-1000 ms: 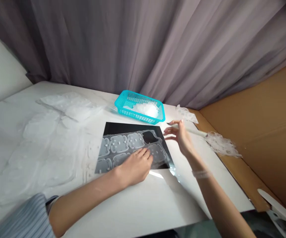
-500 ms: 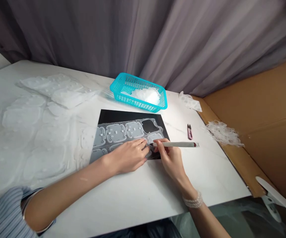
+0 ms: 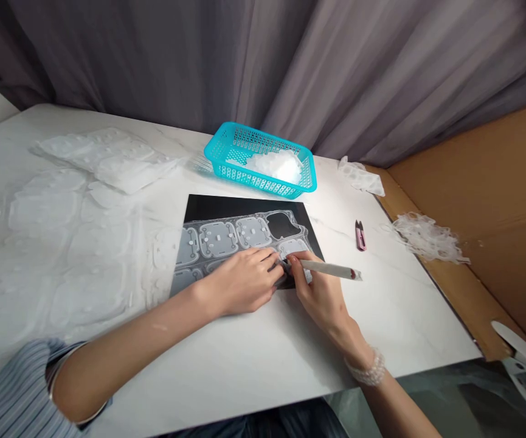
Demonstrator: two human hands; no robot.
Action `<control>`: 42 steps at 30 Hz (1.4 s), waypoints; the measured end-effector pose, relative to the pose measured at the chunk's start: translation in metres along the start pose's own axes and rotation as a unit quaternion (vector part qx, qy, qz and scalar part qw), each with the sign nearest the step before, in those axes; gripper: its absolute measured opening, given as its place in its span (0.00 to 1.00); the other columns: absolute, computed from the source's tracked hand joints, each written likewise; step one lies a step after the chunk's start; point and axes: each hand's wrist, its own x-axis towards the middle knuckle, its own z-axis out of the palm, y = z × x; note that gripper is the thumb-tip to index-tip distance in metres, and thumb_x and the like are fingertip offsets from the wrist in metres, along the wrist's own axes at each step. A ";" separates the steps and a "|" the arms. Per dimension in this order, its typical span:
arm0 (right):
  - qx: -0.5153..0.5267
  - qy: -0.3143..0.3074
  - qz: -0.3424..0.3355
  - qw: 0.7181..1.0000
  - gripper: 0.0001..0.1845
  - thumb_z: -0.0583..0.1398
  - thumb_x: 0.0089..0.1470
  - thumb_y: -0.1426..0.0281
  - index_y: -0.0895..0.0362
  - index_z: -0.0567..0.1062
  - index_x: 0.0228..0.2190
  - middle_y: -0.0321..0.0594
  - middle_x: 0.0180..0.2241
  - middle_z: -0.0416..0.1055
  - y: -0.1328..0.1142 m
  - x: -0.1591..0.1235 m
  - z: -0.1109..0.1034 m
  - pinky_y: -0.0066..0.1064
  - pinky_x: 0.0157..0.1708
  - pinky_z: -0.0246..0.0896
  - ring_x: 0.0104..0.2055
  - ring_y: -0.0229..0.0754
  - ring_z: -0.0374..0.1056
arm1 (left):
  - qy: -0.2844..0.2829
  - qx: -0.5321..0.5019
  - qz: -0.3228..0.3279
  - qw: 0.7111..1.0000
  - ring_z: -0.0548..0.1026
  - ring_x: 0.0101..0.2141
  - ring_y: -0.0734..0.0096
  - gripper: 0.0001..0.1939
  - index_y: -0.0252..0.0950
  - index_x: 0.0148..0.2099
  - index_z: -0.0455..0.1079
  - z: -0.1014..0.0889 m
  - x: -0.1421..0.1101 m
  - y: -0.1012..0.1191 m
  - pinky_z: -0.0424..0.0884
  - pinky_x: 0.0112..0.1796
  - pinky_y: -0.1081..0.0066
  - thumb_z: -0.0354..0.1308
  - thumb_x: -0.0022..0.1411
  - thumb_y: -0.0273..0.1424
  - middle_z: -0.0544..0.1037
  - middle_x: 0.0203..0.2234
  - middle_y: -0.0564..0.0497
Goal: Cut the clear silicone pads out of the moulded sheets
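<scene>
A translucent plastic sheet of moulded rounded-square pieces lies on a black mat. One cell near its far right end is a hole that shows black. My left hand rests palm down on the near part of the sheet, fingers stretched out and pressing on it. Pinched in my right hand is a craft knife with a pale, pen-like handle pointing right. Its dark tip meets the sheet just beside my left fingertips, at the lower left of a piece. My fingers partly hide the tip.
Behind the mat stands a turquoise basket holding white translucent pieces. Pink thread snips lie at right, near tangled clear scraps by a cardboard wall. More moulded sheets cover the table's left side.
The view has shifted slightly, so things on the table sit a little further right. The knife's handle end has dipped toward me; both hands stay at the same part of the sheet.
</scene>
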 end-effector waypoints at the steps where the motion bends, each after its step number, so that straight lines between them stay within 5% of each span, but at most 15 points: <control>1: -0.008 -0.006 -0.004 1.000 0.10 0.51 0.65 0.67 0.53 0.71 0.34 0.42 0.29 0.72 -0.001 -0.004 -0.001 0.37 0.30 0.63 0.29 0.45 0.69 | -0.003 0.002 -0.003 1.000 0.68 0.57 0.46 0.14 0.34 0.50 0.70 0.000 0.000 0.000 0.62 0.55 0.52 0.52 0.62 0.29 0.74 0.53 0.35; 10: -0.084 0.009 -0.062 0.994 0.13 0.50 0.66 0.72 0.53 0.74 0.40 0.42 0.29 0.71 0.000 -0.011 0.008 0.35 0.31 0.65 0.30 0.43 0.68 | 0.029 -0.089 -0.023 0.995 0.66 0.59 0.46 0.14 0.34 0.48 0.70 0.004 -0.002 -0.001 0.58 0.58 0.50 0.52 0.61 0.28 0.74 0.54 0.35; 15: -0.108 0.032 -0.104 0.988 0.14 0.52 0.63 0.75 0.55 0.74 0.45 0.50 0.44 0.74 0.006 -0.009 0.013 0.42 0.44 0.70 0.45 0.49 0.71 | 0.057 -0.139 -0.033 0.988 0.63 0.61 0.46 0.15 0.33 0.50 0.70 0.009 -0.003 -0.002 0.54 0.60 0.50 0.52 0.62 0.30 0.70 0.58 0.35; 19: -0.164 -0.012 -0.113 0.980 0.17 0.51 0.63 0.76 0.60 0.73 0.50 0.55 0.53 0.72 0.010 -0.009 0.013 0.50 0.57 0.63 0.56 0.53 0.69 | 0.027 -0.052 -0.013 0.998 0.62 0.62 0.47 0.20 0.30 0.57 0.67 0.008 -0.004 -0.003 0.52 0.61 0.51 0.50 0.65 0.31 0.69 0.59 0.33; 25: -0.193 -0.079 -0.126 0.970 0.21 0.49 0.62 0.79 0.68 0.71 0.53 0.60 0.54 0.70 0.005 -0.010 0.013 0.49 0.59 0.62 0.58 0.56 0.67 | -0.048 0.179 0.021 0.982 0.57 0.64 0.42 0.25 0.23 0.63 0.62 0.003 -0.004 -0.001 0.51 0.61 0.46 0.41 0.71 0.33 0.66 0.61 0.32; 28: -0.084 -0.027 -0.075 0.993 0.18 0.50 0.62 0.77 0.63 0.74 0.50 0.55 0.49 0.76 0.005 -0.007 0.012 0.43 0.53 0.69 0.51 0.51 0.74 | -0.056 0.223 0.018 0.973 0.58 0.63 0.41 0.26 0.26 0.66 0.58 0.005 -0.005 -0.002 0.56 0.60 0.47 0.41 0.71 0.34 0.64 0.63 0.35; 30: 0.041 0.047 0.018 0.998 0.15 0.52 0.63 0.73 0.58 0.76 0.45 0.48 0.42 0.79 0.013 -0.006 0.002 0.39 0.46 0.73 0.43 0.47 0.77 | -0.059 0.233 0.015 0.970 0.59 0.63 0.42 0.26 0.29 0.67 0.57 0.007 -0.006 -0.003 0.56 0.59 0.47 0.41 0.71 0.34 0.62 0.64 0.36; 32: 0.177 0.144 0.133 0.965 0.11 0.56 0.62 0.68 0.56 0.77 0.41 0.44 0.39 0.79 0.032 -0.009 -0.019 0.38 0.42 0.75 0.39 0.45 0.78 | -0.064 0.231 0.012 0.971 0.59 0.63 0.42 0.26 0.31 0.67 0.57 0.007 -0.007 -0.003 0.56 0.59 0.47 0.40 0.72 0.34 0.62 0.64 0.37; 35: 0.343 0.247 0.249 0.871 0.08 0.62 0.57 0.65 0.55 0.77 0.38 0.41 0.35 0.79 0.071 -0.019 -0.069 0.36 0.41 0.76 0.38 0.44 0.78 | -0.072 0.203 0.003 0.977 0.58 0.64 0.42 0.26 0.32 0.67 0.57 0.006 -0.008 -0.004 0.55 0.60 0.46 0.41 0.71 0.34 0.61 0.64 0.38; 38: 0.413 0.215 0.301 0.832 0.07 0.66 0.52 0.67 0.54 0.79 0.35 0.42 0.32 0.80 0.096 -0.031 -0.108 0.31 0.40 0.75 0.37 0.43 0.78 | -0.070 0.138 -0.019 0.988 0.58 0.64 0.42 0.25 0.33 0.66 0.60 0.000 -0.004 -0.002 0.55 0.60 0.45 0.46 0.69 0.34 0.63 0.63 0.38; 42: 0.477 0.207 0.312 0.795 0.12 0.66 0.52 0.65 0.55 0.79 0.39 0.41 0.34 0.80 0.070 -0.034 -0.106 0.31 0.43 0.75 0.40 0.42 0.78 | -0.006 -0.064 -0.109 0.992 0.65 0.60 0.45 0.20 0.33 0.51 0.74 -0.013 0.018 0.014 0.58 0.59 0.47 0.47 0.68 0.39 0.76 0.52 0.39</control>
